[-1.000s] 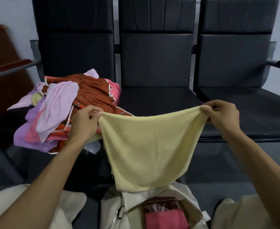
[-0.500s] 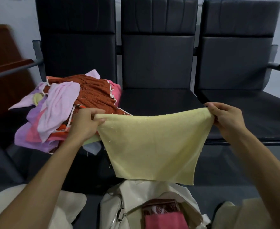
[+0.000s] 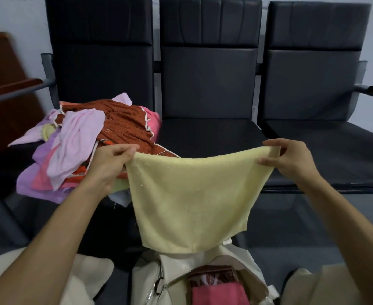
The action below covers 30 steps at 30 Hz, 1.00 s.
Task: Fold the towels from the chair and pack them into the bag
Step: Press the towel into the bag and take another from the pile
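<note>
Now my hands, left (image 3: 110, 164) and right (image 3: 291, 159), each pinch a top corner of the yellow towel (image 3: 192, 201), hanging above the bag (image 3: 176, 276). If one pinch slips, it drops in unfolded.

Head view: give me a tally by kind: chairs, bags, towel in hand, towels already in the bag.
Chairs: 3, left, middle, right
Bag: 1
Yellow towel, held: 1
Towels in bag: 2, pink, patterned
Total: 7; the pile on the left chair is too tangled to count.
</note>
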{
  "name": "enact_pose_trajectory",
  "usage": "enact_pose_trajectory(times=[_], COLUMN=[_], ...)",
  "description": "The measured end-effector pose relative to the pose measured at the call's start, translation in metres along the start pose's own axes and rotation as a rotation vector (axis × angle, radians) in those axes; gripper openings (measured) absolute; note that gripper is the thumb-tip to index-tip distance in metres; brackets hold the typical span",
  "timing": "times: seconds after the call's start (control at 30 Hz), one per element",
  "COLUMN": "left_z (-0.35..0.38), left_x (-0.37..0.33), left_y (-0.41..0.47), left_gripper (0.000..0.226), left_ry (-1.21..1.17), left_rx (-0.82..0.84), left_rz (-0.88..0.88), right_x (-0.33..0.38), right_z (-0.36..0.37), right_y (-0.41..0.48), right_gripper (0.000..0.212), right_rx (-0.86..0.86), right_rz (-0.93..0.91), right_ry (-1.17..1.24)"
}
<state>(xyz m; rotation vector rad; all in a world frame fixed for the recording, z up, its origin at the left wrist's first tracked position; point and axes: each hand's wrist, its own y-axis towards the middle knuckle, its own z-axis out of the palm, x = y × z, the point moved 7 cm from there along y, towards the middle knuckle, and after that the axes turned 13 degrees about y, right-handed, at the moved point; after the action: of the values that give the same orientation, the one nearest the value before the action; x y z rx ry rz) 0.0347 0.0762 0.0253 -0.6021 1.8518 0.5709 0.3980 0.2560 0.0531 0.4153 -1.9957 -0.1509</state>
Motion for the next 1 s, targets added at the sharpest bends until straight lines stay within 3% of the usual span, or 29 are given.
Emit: enact_pose_trajectory(times=[0.1, 0.17, 0.23, 0.4, 0.5, 0.7, 1.0], left_z=[-0.001, -0.001, -0.003, -0.01, -0.01, -0.008, 0.0], left_x=[-0.005, -0.013, -0.021, -0.038, -0.063, -0.106, -0.113], left_y=[0.0, -0.005, -0.011, -0.011, -0.011, -0.004, -0.003], left_gripper=[0.026, 0.025, 0.019, 0.01, 0.007, 0.011, 0.028], left_ry=[0.287, 0.57, 0.692, 0.624, 0.606, 0.714, 0.95], left_rx=[-0.038, -0.173, -0.293, -0.352, -0.31, -0.218, -0.16], left_rz=[0.13, 0.237, 0.332, 0.417, 0.5, 0.605, 0.561], right_x=[0.005, 0.008, 0.008, 0.013, 0.026, 0.043, 0.06], right_z=[0.002, 0.003, 0.003, -0.006, -0.017, -0.036, -0.058], right_y=[0.0, -0.001, -0.001, 0.0, 0.004, 0.008, 0.001], right_gripper=[0.031, 0.019, 0.015, 0.014, 0.02, 0.031, 0.012], right_rx=[-0.035, -0.095, -0.148, -0.185, -0.224, -0.255, -0.259], right_rz=[-0.089, -0.164, -0.207, -0.277, -0.338, -0.287, -0.192], right_ry=[-0.203, -0.26, -0.287, -0.387, -0.451, -0.56, -0.487])
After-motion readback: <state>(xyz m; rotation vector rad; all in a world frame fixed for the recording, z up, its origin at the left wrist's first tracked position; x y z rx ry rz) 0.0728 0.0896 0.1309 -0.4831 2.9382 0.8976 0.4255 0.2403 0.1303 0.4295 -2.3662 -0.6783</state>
